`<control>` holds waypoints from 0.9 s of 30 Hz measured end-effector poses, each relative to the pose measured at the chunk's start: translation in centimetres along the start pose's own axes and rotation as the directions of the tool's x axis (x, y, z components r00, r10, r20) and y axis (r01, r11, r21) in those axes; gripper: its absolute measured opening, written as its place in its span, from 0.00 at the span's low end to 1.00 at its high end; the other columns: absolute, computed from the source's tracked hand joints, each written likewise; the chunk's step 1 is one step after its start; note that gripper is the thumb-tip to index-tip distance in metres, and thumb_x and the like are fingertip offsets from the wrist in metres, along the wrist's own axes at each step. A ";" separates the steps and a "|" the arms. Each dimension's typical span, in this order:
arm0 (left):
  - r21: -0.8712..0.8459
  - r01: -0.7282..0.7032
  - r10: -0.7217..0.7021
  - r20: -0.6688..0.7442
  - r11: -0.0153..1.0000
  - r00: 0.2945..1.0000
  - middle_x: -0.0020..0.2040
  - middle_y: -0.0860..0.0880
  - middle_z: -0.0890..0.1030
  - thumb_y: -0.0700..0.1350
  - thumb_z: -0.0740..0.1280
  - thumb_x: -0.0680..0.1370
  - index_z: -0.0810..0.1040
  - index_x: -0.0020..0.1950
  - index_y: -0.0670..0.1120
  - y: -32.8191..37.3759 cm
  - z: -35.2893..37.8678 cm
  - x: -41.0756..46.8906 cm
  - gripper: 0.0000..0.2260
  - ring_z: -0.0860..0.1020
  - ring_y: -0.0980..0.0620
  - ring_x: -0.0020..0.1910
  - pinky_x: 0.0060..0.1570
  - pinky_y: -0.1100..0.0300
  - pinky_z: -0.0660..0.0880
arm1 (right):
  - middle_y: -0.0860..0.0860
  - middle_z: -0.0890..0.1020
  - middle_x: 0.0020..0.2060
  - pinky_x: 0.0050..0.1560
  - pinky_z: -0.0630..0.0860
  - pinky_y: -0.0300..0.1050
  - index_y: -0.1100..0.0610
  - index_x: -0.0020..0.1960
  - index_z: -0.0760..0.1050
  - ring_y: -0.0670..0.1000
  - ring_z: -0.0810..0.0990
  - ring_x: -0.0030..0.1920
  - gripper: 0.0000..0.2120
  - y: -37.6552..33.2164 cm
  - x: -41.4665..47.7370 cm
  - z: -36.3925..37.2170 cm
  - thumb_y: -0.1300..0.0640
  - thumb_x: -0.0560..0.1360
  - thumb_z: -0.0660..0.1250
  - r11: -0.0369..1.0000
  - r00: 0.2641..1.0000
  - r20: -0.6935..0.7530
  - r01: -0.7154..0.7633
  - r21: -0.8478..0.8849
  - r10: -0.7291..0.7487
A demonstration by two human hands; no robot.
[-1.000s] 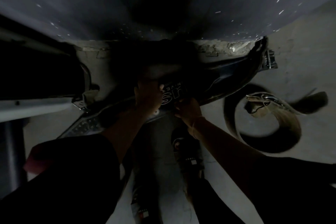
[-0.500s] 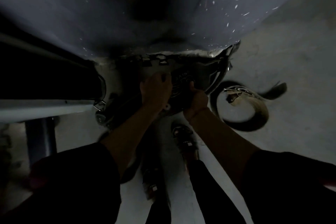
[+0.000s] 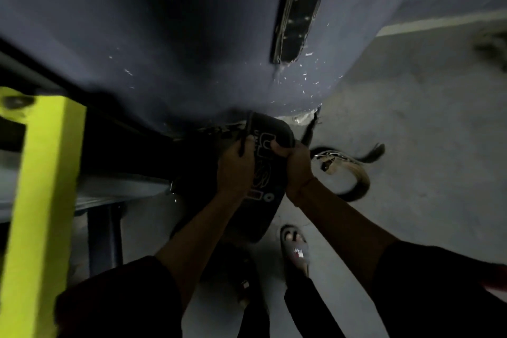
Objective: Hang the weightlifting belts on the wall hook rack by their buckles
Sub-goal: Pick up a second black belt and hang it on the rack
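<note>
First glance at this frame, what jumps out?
The bright yellow-green post along the left edge stands out most. At centre, the left hand and right hand grip a black belt with white lettering near the wall. A tan belt lies curled on the floor to its right.

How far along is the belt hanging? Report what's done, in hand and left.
Done: nothing certain; a dark strip high on the wall may be a hung belt, too dim to tell. In hand: left hand and right hand both grip the black lettered belt, not yet on a hook. Left: hang it, then the tan belt lying curled on the floor.
</note>
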State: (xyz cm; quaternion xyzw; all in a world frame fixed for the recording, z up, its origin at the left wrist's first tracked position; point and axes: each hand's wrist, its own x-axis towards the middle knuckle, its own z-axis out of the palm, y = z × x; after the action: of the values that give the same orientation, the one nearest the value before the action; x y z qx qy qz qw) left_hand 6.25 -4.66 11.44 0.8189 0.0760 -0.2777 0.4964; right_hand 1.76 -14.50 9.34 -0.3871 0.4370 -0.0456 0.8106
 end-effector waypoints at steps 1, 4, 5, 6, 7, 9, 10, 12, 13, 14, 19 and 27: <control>-0.043 0.019 -0.019 -0.005 0.999 1.000 0.47 0.47 0.82 0.54 0.60 0.83 0.82 0.57 0.44 0.7 -0.9 -0.8 0.17 0.81 0.48 0.47 0.46 0.58 0.77 | 0.70 0.80 0.58 0.54 0.80 0.64 0.70 0.64 0.73 0.71 0.80 0.56 0.25 -0.7 -1.3 0.6 0.64 0.68 0.70 0.999 0.998 0.066 0.013 -0.048 -0.010; -0.217 0.100 -0.111 -0.042 0.971 0.993 0.47 0.46 0.84 0.52 0.64 0.81 0.81 0.59 0.41 3.3 -3.5 -2.6 0.16 0.83 0.45 0.48 0.47 0.55 0.78 | 0.68 0.82 0.54 0.50 0.82 0.60 0.68 0.62 0.75 0.70 0.82 0.53 0.20 -2.9 -5.1 2.4 0.69 0.71 0.70 0.983 0.988 0.152 0.042 -0.179 -0.014; -0.290 0.127 -0.147 -0.048 0.949 0.988 0.47 0.45 0.83 0.51 0.65 0.81 0.79 0.59 0.40 4.4 -4.3 -3.0 0.15 0.83 0.44 0.48 0.47 0.54 0.79 | 0.67 0.83 0.53 0.49 0.82 0.59 0.67 0.61 0.76 0.69 0.83 0.52 0.19 -3.7 -6.2 2.9 0.69 0.70 0.70 0.973 0.987 0.161 0.050 -0.224 -0.014; -0.346 0.156 -0.184 -0.048 0.925 0.982 0.47 0.45 0.82 0.50 0.67 0.80 0.77 0.59 0.40 5.5 -5.1 -3.6 0.15 0.82 0.44 0.47 0.48 0.52 0.80 | 0.66 0.84 0.51 0.48 0.82 0.57 0.66 0.59 0.76 0.68 0.83 0.50 0.17 -4.6 -7.4 3.3 0.69 0.70 0.69 0.963 0.984 0.176 0.064 -0.261 -0.017; -0.400 0.173 -0.210 -0.050 0.900 0.976 0.48 0.43 0.81 0.49 0.68 0.80 0.75 0.60 0.40 6.6 -5.8 -4.2 0.15 0.82 0.43 0.47 0.49 0.50 0.81 | 0.64 0.84 0.49 0.47 0.82 0.56 0.64 0.57 0.77 0.66 0.84 0.47 0.15 -5.5 -8.6 3.6 0.69 0.70 0.69 0.951 0.980 0.196 0.086 -0.297 -0.027; -0.515 0.188 -0.236 -0.028 0.836 0.971 0.54 0.39 0.82 0.47 0.69 0.79 0.73 0.63 0.38 8.3 -6.7 -5.5 0.18 0.83 0.40 0.48 0.48 0.47 0.82 | 0.59 0.85 0.43 0.44 0.82 0.52 0.59 0.51 0.77 0.60 0.84 0.40 0.11 -7.4 -10.9 4.1 0.70 0.71 0.68 0.933 0.973 0.225 0.125 -0.338 -0.049; -0.556 0.192 -0.231 -0.001 0.809 0.973 0.55 0.37 0.82 0.48 0.70 0.78 0.74 0.64 0.37 9.2 -6.9 -6.4 0.20 0.84 0.39 0.49 0.46 0.46 0.83 | 0.58 0.84 0.40 0.42 0.81 0.50 0.59 0.51 0.77 0.57 0.83 0.39 0.10 -8.3 -12.1 4.1 0.69 0.72 0.67 0.929 0.972 0.226 0.141 -0.343 -0.064; -0.610 0.213 -0.224 0.060 0.763 0.973 0.55 0.36 0.83 0.50 0.69 0.78 0.76 0.65 0.38 10.7 -6.8 -8.8 0.21 0.85 0.37 0.50 0.47 0.42 0.83 | 0.58 0.84 0.41 0.40 0.81 0.47 0.61 0.55 0.76 0.57 0.83 0.38 0.09 -10.3 -14.4 4.0 0.65 0.75 0.68 0.923 0.968 0.233 0.170 -0.344 -0.092; -0.633 0.211 -0.211 0.078 0.745 0.974 0.55 0.36 0.84 0.50 0.68 0.78 0.77 0.65 0.39 11.7 -6.9 -10.3 0.20 0.85 0.37 0.50 0.48 0.40 0.83 | 0.60 0.84 0.43 0.41 0.82 0.47 0.63 0.57 0.76 0.57 0.83 0.40 0.10 -11.4 -15.4 3.9 0.62 0.76 0.69 0.918 0.966 0.236 0.184 -0.351 -0.104; -0.656 0.196 -0.179 0.095 0.729 0.979 0.54 0.36 0.84 0.49 0.67 0.78 0.77 0.64 0.38 12.7 -6.8 -11.6 0.19 0.85 0.36 0.49 0.50 0.39 0.82 | 0.61 0.84 0.45 0.42 0.82 0.48 0.64 0.58 0.76 0.58 0.83 0.41 0.13 -12.6 -16.4 3.9 0.58 0.77 0.69 0.916 0.967 0.233 0.185 -0.357 -0.104; -0.705 -0.021 0.054 0.025 0.709 0.998 0.56 0.31 0.81 0.39 0.67 0.75 0.76 0.64 0.33 18.0 -7.6 -19.3 0.18 0.82 0.31 0.50 0.53 0.38 0.80 | 0.63 0.85 0.48 0.43 0.84 0.50 0.65 0.59 0.77 0.60 0.86 0.43 0.20 -19.5 -22.4 4.0 0.50 0.76 0.71 0.923 0.946 0.315 0.185 -0.338 -0.074; -0.496 -0.337 0.322 -0.117 0.800 0.939 0.47 0.45 0.86 0.46 0.64 0.82 0.81 0.54 0.42 27.9 -12.9 -29.3 0.10 0.85 0.48 0.44 0.42 0.58 0.82 | 0.55 0.81 0.42 0.37 0.81 0.42 0.62 0.57 0.70 0.50 0.83 0.37 0.16 -28.1 -33.9 6.1 0.75 0.73 0.64 0.828 0.786 0.540 0.497 -0.261 -0.301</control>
State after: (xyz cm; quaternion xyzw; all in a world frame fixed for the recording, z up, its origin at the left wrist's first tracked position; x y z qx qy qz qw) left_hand -2.11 -3.06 53.02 0.6629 0.0099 -0.1461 0.7342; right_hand -7.07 -16.53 52.86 -0.6244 0.1298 -0.0349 0.7694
